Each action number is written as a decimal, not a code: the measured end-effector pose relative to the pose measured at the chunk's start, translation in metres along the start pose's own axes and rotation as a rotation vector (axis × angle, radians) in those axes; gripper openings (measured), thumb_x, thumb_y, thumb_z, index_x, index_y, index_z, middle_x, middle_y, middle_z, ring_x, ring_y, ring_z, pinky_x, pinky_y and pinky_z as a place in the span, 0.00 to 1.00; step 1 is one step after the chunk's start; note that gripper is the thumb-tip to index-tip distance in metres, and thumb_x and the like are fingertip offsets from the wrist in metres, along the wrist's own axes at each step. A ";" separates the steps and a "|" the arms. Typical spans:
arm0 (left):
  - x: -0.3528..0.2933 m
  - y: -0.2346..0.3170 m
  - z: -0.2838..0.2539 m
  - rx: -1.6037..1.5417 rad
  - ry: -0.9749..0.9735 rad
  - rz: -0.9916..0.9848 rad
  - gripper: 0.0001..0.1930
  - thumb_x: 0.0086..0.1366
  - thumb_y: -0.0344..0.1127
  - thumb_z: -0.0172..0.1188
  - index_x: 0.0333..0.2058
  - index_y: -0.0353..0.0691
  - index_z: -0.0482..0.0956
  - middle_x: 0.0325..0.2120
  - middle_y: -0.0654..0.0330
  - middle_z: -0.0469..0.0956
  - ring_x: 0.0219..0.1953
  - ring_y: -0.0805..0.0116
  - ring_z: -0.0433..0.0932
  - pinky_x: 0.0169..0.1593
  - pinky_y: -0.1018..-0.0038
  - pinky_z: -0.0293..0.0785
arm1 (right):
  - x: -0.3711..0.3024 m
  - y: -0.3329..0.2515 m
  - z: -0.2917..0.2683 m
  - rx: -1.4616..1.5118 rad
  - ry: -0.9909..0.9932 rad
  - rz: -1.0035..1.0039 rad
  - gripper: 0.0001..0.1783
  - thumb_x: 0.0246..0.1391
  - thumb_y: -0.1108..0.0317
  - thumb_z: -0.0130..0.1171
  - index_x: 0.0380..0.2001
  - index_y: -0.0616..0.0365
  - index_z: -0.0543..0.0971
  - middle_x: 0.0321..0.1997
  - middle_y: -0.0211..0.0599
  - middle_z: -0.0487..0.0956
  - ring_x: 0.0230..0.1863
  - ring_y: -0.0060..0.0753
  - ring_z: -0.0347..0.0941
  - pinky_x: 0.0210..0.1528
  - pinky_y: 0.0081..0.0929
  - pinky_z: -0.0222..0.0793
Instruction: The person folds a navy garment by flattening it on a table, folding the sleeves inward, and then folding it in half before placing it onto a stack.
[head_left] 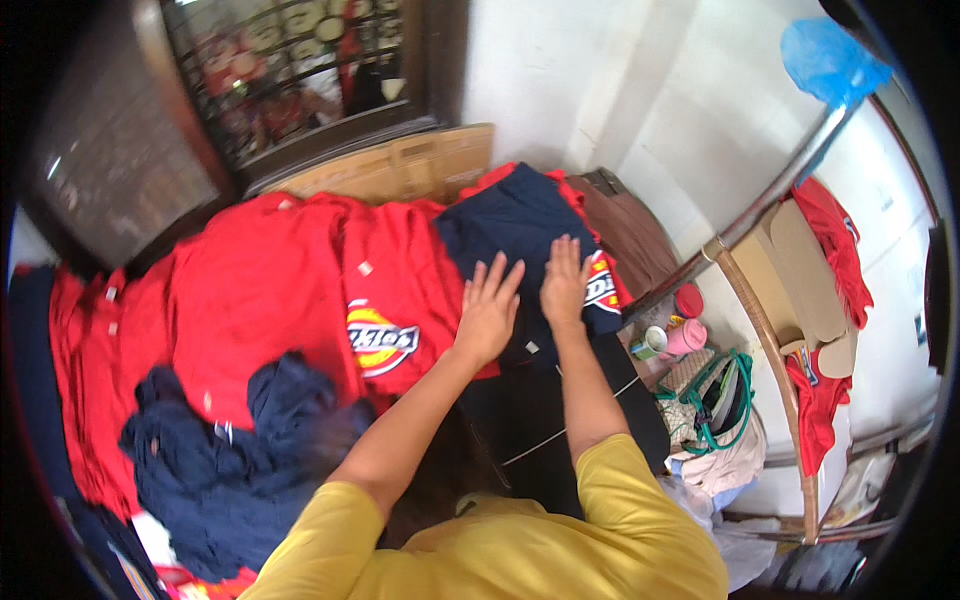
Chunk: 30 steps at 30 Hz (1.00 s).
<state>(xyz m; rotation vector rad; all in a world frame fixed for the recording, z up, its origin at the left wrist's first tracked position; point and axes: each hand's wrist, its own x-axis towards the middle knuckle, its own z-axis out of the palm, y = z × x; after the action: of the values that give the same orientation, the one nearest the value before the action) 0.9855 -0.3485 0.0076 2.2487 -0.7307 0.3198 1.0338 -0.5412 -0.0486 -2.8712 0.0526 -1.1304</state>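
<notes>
A folded navy shirt (512,215) with a colourful printed badge at its right side lies on top of red clothing. My left hand (487,312) rests flat on its left part, fingers stretched out and holding nothing. On the shirt's right part, beside the badge, my right hand (566,283) is also laid flat with its fingers extended. Just left of my left hand is a red shirt (405,290) with a yellow and blue badge print. A black surface (550,400) lies nearer to me, below the navy shirt.
Red garments (260,270) spread leftward, with a crumpled navy garment (230,470) nearer. Behind stands a cardboard sheet (400,165). A brown folded cloth (625,225), a pink container (686,338), a green-handled bag (740,410) and a metal rail (770,200) are on the right.
</notes>
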 end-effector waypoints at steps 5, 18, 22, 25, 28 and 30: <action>0.112 -0.057 0.085 0.096 -0.248 -0.141 0.26 0.69 0.56 0.41 0.65 0.69 0.56 0.71 0.59 0.37 0.67 0.29 0.41 0.66 0.42 0.40 | 0.012 -0.005 0.025 0.004 -0.054 0.229 0.27 0.60 0.60 0.44 0.62 0.55 0.66 0.67 0.41 0.64 0.70 0.47 0.52 0.70 0.60 0.32; 0.193 -0.105 0.101 0.185 -0.510 -0.183 0.38 0.62 0.63 0.49 0.68 0.68 0.45 0.71 0.72 0.33 0.70 0.43 0.39 0.62 0.32 0.42 | 0.058 0.013 0.067 -0.087 -0.143 0.233 0.31 0.54 0.56 0.53 0.60 0.54 0.67 0.63 0.41 0.65 0.65 0.48 0.56 0.65 0.55 0.45; 0.187 -0.098 0.100 0.110 -0.205 -0.282 0.43 0.57 0.60 0.59 0.67 0.59 0.50 0.70 0.60 0.38 0.70 0.44 0.41 0.62 0.35 0.47 | 0.121 0.032 0.037 -0.090 0.160 0.201 0.34 0.47 0.52 0.63 0.56 0.53 0.69 0.51 0.39 0.73 0.55 0.49 0.65 0.54 0.51 0.58; 0.171 -0.117 0.122 -0.233 0.313 -0.714 0.56 0.45 0.60 0.70 0.65 0.36 0.52 0.63 0.37 0.52 0.65 0.42 0.55 0.64 0.58 0.58 | 0.148 0.048 0.050 0.067 -0.278 0.446 0.30 0.50 0.51 0.62 0.52 0.56 0.73 0.52 0.46 0.72 0.54 0.52 0.66 0.53 0.49 0.59; 0.175 -0.134 0.102 -0.474 0.008 -0.775 0.58 0.46 0.57 0.71 0.65 0.29 0.49 0.61 0.40 0.60 0.64 0.51 0.60 0.65 0.66 0.57 | 0.180 0.054 0.046 0.155 -0.211 0.354 0.27 0.54 0.48 0.57 0.47 0.59 0.75 0.48 0.47 0.75 0.50 0.54 0.69 0.52 0.51 0.62; 0.196 -0.119 0.075 -0.449 0.058 -0.549 0.59 0.46 0.57 0.72 0.66 0.30 0.48 0.62 0.39 0.59 0.65 0.52 0.59 0.65 0.67 0.56 | 0.200 0.058 0.037 0.113 -0.156 0.501 0.26 0.58 0.47 0.51 0.47 0.58 0.76 0.49 0.46 0.75 0.51 0.54 0.69 0.53 0.52 0.61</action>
<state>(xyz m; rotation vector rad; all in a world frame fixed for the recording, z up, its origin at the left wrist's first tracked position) 1.2145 -0.4141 -0.0293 1.9005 -0.1134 -0.0471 1.2046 -0.6081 0.0565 -2.6105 0.6360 -0.7830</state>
